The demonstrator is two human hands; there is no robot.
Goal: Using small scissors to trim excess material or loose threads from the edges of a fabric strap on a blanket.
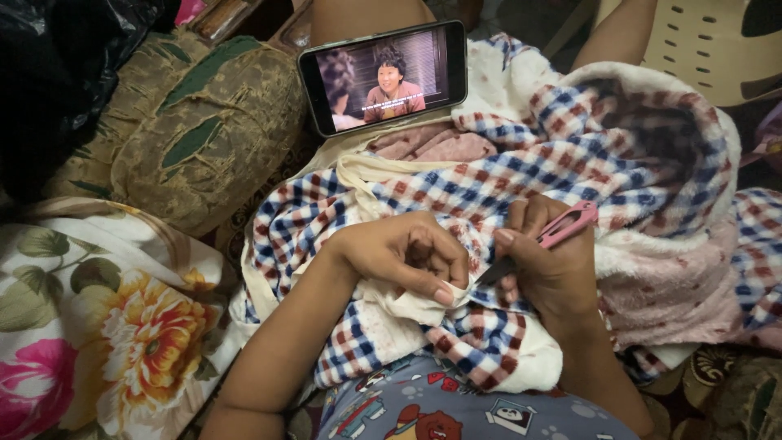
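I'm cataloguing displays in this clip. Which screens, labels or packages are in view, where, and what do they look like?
Phone: propped lying sideways at top centre, behind the checked blanket; black rounded rectangle, lit screen playing a video scene with a person.
No packages, labels or signs show.

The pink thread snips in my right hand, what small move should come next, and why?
Probably ease the pink thread snips tip into the seam and cut one stitch: the right hand aims the blades at the checked fabric, which the left hand pinches beside them.
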